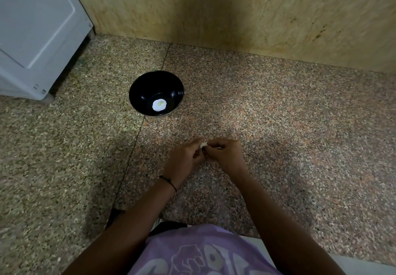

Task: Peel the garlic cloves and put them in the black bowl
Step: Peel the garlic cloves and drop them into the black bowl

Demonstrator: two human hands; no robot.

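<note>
Two forearms reach forward and meet, wrists angled inward: the left hand [184, 159] and the right hand [225, 153] curl fingertip to fingertip, both pinching a garlic clove [203, 144] between them. It shows as a small white scrap, mostly hidden by fingers. The black bowl [141, 90] sits on the speckled floor [278, 124] beyond the hands, to their left, with a white-and-green spot [159, 105] at its bottom.

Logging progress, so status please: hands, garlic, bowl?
Left hand and right hand both pinch one garlic clove. Black bowl beyond them, white piece inside. Nothing between hands and bowl.
</note>
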